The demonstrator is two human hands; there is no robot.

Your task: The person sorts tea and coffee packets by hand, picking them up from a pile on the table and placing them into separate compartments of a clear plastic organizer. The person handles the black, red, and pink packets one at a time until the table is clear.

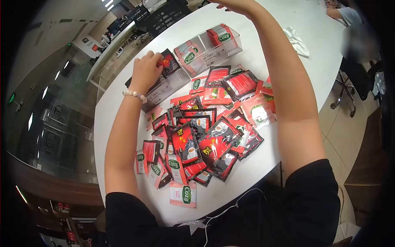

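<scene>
Had the left hand point(147, 69) over the left clear box point(168, 88), with fingers bent at a black-and-red sachet point(170, 66); could not tell if gripped. Had a heap of red, pink and black sachets point(207, 133) on the white counter point(252, 45), in front of the second clear box point(214, 57). Farther right, had the right hand point(231, 4) cut by the top edge; could not tell the spread of its fingers.

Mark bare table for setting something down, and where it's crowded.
Bare table lies right of the crumpled white paper and behind the clear boxes; a narrow strip lies between the table's edge and the left forearm. Crowded: the sachet pile between left forearm and right forearm.
</scene>
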